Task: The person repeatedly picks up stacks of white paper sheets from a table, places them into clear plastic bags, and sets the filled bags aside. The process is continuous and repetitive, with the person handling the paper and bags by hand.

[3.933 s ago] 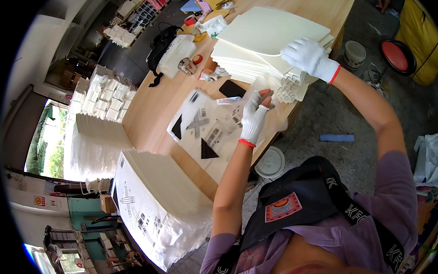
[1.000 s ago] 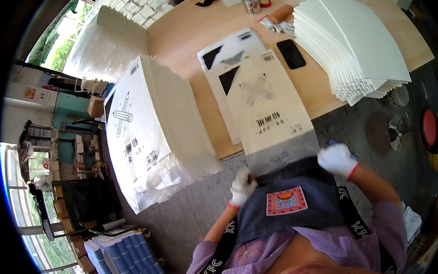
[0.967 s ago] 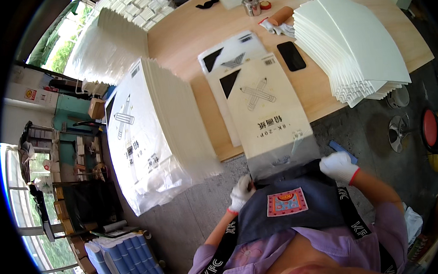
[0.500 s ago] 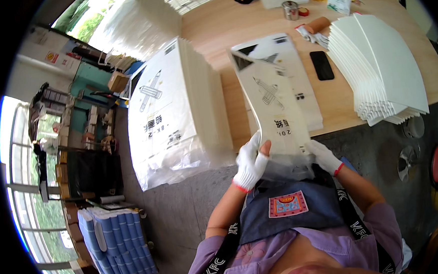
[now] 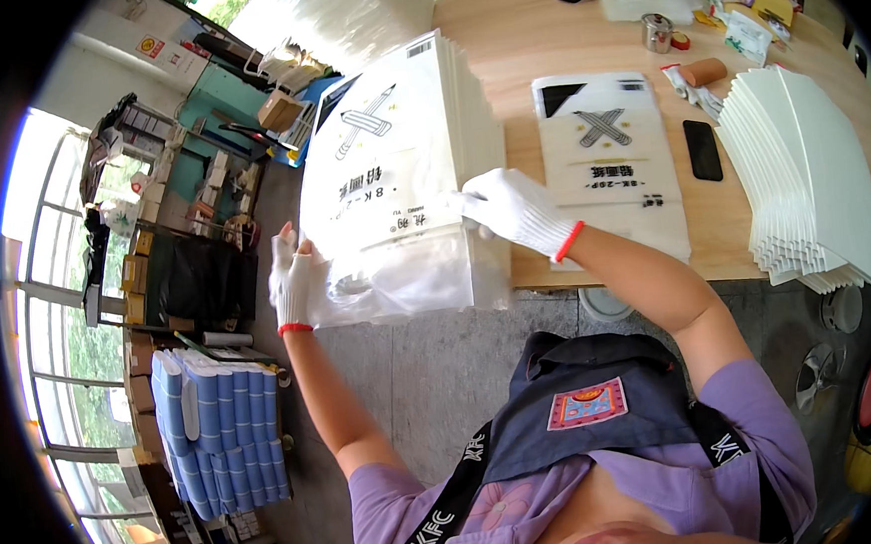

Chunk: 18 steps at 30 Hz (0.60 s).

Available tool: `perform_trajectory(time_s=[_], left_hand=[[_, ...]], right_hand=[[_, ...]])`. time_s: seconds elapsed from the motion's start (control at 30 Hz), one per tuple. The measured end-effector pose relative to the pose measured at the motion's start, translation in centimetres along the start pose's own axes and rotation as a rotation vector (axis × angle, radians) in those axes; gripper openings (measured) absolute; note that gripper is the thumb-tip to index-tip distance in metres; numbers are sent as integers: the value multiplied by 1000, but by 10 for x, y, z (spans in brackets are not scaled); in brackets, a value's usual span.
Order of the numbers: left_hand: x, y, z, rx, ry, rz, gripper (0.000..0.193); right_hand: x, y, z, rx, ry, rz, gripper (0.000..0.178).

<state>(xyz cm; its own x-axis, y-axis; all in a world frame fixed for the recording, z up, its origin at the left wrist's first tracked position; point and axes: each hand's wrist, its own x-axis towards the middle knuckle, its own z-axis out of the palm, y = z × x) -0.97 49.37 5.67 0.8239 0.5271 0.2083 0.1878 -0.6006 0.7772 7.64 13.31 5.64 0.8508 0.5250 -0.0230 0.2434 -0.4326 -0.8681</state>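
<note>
A tall stack of paper packs (image 5: 389, 165) in clear plastic bags, printed with crossed pencils, stands at the table's left. My right hand (image 5: 517, 212), in a white knit glove with a red cuff, reaches across and grips the top pack's right edge with curled fingers. Against the stack's left side rests my left hand (image 5: 291, 281), likewise gloved, with bare fingertips and its thumb apart from the fingers. A smaller pile of the same packs (image 5: 609, 177) lies to the right, in front of me.
A black phone (image 5: 703, 150) lies right of the small pile, beside fanned white paper sheets (image 5: 798, 170). Behind are a glove and orange roll (image 5: 703, 72), and a metal tin (image 5: 656, 32). A cart of blue-wrapped bundles (image 5: 220, 425) stands on the floor at left.
The pack I held in front of me is now on the left stack. Both hands have moved left, and the view has shifted the same way.
</note>
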Motion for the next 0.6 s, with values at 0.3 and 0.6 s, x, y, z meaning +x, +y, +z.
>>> perform_trajectory(time_s=[0.3, 0.6], left_hand=[[-20, -53, 93, -790, -65, -261, 53], [-34, -105, 112, -807, 37, -302, 53]], right_hand=[[-27, 100, 36, 464, 314, -103, 57], [-39, 155, 106, 1193, -126, 526, 77]])
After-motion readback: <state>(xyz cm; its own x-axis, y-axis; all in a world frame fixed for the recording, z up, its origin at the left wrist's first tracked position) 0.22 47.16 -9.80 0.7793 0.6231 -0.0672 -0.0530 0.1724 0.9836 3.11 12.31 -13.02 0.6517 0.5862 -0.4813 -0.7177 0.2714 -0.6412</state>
